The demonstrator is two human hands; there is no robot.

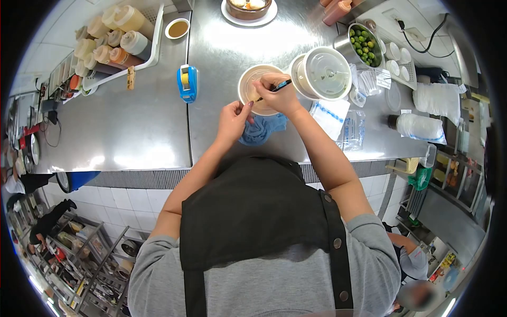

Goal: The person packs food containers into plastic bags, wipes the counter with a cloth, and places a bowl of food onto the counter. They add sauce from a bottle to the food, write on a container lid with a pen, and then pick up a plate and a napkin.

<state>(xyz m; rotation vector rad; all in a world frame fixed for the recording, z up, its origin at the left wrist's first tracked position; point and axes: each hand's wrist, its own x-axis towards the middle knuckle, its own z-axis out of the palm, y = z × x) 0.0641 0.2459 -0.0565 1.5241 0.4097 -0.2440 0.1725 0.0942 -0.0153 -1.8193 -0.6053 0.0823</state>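
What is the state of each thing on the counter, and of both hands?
Bowl: upright, lid on.
Right hand: shut on pen, tip on the bowl's lid.
Left hand: fingers curled, at the bowl's rim.
Second bowl: clear lid on.
Metal pot: uncovered, holds green fruits.
Sauce cup: uncovered, full.

Nothing legible: lid (252, 79) under pen (279, 85), blue-printed bags (328, 113), bottles (113, 50), paper slips (379, 79), all too small or blurred to read.
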